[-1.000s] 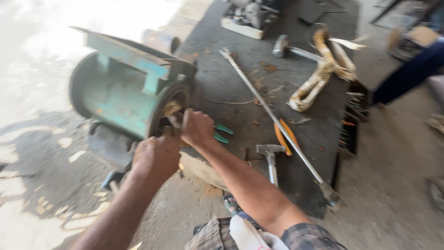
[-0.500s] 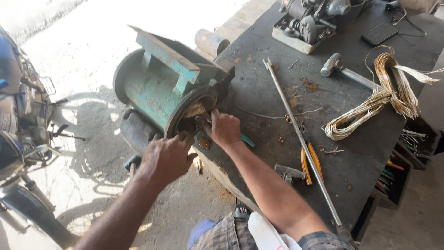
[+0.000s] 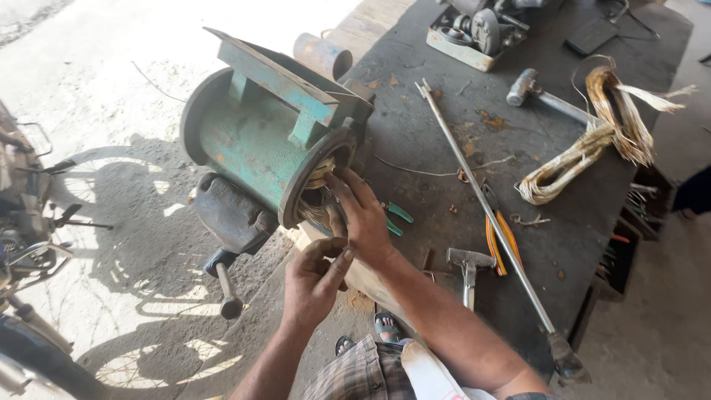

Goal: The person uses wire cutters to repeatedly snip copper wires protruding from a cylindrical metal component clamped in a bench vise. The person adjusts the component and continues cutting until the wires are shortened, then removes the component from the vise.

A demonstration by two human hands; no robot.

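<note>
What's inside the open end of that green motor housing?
Inside the green motor housing, coppery wire windings line the bore. The right hand has its fingers in the opening, covering part of them; the left hand is below. Deeper inside is dark.

I see a dark workbench [image 3: 444,141] carrying a long steel rod [image 3: 485,204], 2 hammers [image 3: 468,268] [image 3: 535,92], orange-handled pliers [image 3: 498,235], green-handled pliers [image 3: 394,218], a coil of stripped copper winding [image 3: 592,144], a grey machine part on a tray [image 3: 474,30] and the teal motor housing [image 3: 270,137] at its edge.
</note>
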